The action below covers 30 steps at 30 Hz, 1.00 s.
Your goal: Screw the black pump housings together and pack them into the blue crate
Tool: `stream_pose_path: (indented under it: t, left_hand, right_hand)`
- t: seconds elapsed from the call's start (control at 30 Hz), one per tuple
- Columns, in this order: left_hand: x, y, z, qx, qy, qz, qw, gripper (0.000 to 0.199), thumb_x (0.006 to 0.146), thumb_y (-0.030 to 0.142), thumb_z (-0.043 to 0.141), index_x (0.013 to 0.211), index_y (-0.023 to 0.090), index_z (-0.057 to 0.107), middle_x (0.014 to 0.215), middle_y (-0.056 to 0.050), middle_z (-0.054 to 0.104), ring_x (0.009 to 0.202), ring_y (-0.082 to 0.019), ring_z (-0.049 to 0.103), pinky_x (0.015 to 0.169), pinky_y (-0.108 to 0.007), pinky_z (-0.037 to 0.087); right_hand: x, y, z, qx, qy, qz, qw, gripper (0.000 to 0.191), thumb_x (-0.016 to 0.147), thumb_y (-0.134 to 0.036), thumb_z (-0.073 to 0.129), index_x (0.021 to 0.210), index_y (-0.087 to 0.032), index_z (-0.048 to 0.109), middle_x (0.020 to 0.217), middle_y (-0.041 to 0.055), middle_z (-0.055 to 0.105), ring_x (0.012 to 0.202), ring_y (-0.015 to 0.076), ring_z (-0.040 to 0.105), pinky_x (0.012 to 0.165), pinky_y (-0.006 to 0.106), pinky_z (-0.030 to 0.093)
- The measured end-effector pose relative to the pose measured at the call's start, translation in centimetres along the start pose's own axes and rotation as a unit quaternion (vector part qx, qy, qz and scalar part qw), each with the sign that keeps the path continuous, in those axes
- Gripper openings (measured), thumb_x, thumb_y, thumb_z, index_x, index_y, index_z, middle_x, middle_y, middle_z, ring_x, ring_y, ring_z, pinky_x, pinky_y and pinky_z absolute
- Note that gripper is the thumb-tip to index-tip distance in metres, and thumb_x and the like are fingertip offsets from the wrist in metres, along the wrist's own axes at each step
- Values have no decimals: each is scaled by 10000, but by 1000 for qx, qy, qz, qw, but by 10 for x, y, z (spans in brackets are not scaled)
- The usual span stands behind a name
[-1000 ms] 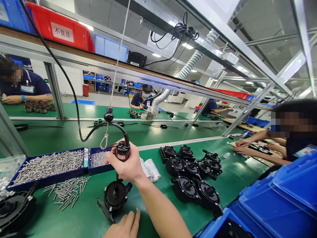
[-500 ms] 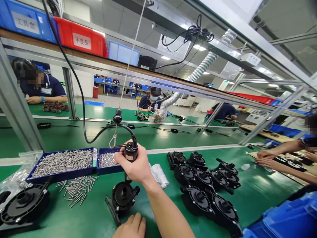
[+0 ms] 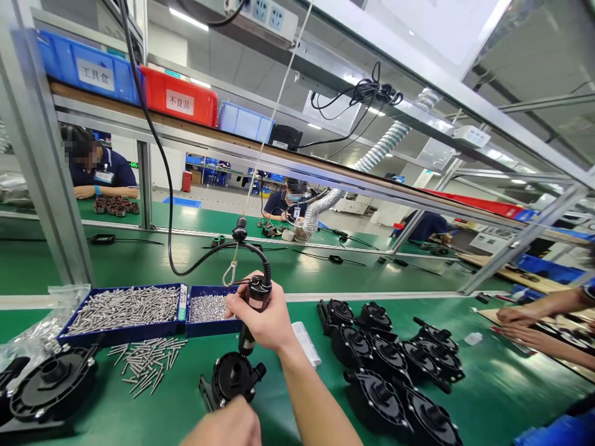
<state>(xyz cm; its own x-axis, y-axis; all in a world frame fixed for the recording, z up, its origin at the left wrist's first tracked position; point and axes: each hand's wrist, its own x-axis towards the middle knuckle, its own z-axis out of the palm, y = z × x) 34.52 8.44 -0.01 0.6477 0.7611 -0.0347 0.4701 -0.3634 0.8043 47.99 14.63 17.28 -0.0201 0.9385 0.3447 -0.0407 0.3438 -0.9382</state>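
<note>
My right hand [image 3: 269,316] is wrapped round a black power screwdriver [image 3: 256,297] that hangs from a cord. The tool points down at the upper right rim of a black round housing [image 3: 232,375] on the green bench. My left hand [image 3: 227,424] is at the housing's near edge, blurred, its fingers curled; whether they grip the housing is hidden. Behind are a blue tray of long screws [image 3: 125,310] and a smaller tray of small metal parts [image 3: 209,306]. Loose screws [image 3: 149,365] lie left of the housing.
Several black housings [image 3: 385,356] stand to the right, and a larger-looking one [image 3: 53,384] at the left. A clear bag [image 3: 46,322] lies beside the screw tray. A white packet [image 3: 305,344] is near my right wrist. Another person's hands [image 3: 525,325] are at the far right.
The view has shifted. The screwdriver tip has moved from the housing's centre to its upper right rim. My left hand has curled and come up over the housing's near edge.
</note>
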Motion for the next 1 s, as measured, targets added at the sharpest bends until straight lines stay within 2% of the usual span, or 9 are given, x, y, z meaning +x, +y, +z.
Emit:
stream_pose_path:
  t: [0.03, 0.07, 0.1, 0.13, 0.2, 0.3, 0.43, 0.67, 1.0]
  left_hand:
    - [3, 6, -25, -14, 42, 22, 999, 193, 943, 407, 528, 813, 266, 544, 764, -28, 635, 670, -201, 555, 640, -305, 387]
    - [8, 9, -49, -28, 115, 15, 993, 230, 973, 423, 467, 818, 258, 505, 759, -23, 609, 683, -198, 521, 667, -311, 378]
    - [15, 9, -70, -43, 152, -12, 987, 253, 988, 434, 434, 820, 251, 485, 756, -14, 583, 684, -189, 490, 669, -310, 361]
    - [23, 6, -86, -57, 148, -46, 986, 268, 958, 445, 462, 779, 247, 449, 725, 4, 534, 658, -172, 444, 639, -299, 331]
    - [37, -5, -105, -120, 56, -148, 980, 268, 881, 414, 515, 714, 246, 389, 642, 49, 417, 584, -134, 342, 571, -270, 267]
    - [49, -24, -105, -165, -51, -233, 957, 251, 796, 383, 543, 658, 259, 373, 514, 78, 335, 436, -103, 211, 462, -270, 144]
    - [49, -29, -101, -203, -113, -254, 939, 319, 745, 380, 617, 593, 253, 367, 450, 88, 312, 363, -71, 146, 392, -250, 88]
    - [51, -32, -103, -225, -131, -282, 923, 332, 755, 314, 701, 567, 241, 437, 409, 85, 334, 308, -70, 198, 315, -218, 110]
    - [53, -28, -102, -263, -117, -298, 910, 380, 842, 247, 671, 550, 221, 428, 435, 73, 381, 304, -54, 209, 315, -195, 148]
  right_hand:
    - [0, 0, 0, -1, 0, -1, 1000, 411, 691, -341, 958, 814, -212, 587, 660, -40, 608, 610, 224, 735, 604, 313, 586]
    - [0, 0, 0, -3, -1, -3, 1000, 409, 691, -332, 960, 816, -210, 590, 655, -38, 618, 608, 221, 734, 607, 309, 584]
    - [0, 0, 1, -5, -3, -5, 1000, 407, 691, -323, 961, 820, -208, 593, 653, -35, 627, 607, 219, 732, 611, 306, 581]
    - [0, 0, 1, -7, -5, -6, 1000, 404, 692, -317, 961, 822, -207, 595, 655, -32, 634, 609, 216, 730, 615, 305, 579]
    - [0, -1, 3, -8, -6, -7, 1000, 402, 693, -312, 961, 818, -207, 594, 669, -29, 635, 613, 215, 726, 614, 305, 576]
    - [0, -1, 3, -8, -10, -8, 1000, 402, 701, -318, 955, 812, -207, 585, 671, -31, 624, 611, 207, 715, 614, 306, 577]
    - [-1, 0, 3, -22, -21, -9, 1000, 401, 734, -342, 938, 841, -206, 577, 679, -19, 653, 623, 204, 720, 617, 298, 572]
    - [-2, 6, -1, -55, -37, -22, 998, 341, 882, -425, 831, 887, -213, 565, 682, -23, 650, 648, 204, 739, 628, 301, 582]
    - [-6, 4, 3, -53, -17, -26, 998, 330, 883, -417, 833, 882, -214, 573, 681, -10, 680, 644, 200, 731, 631, 298, 555]
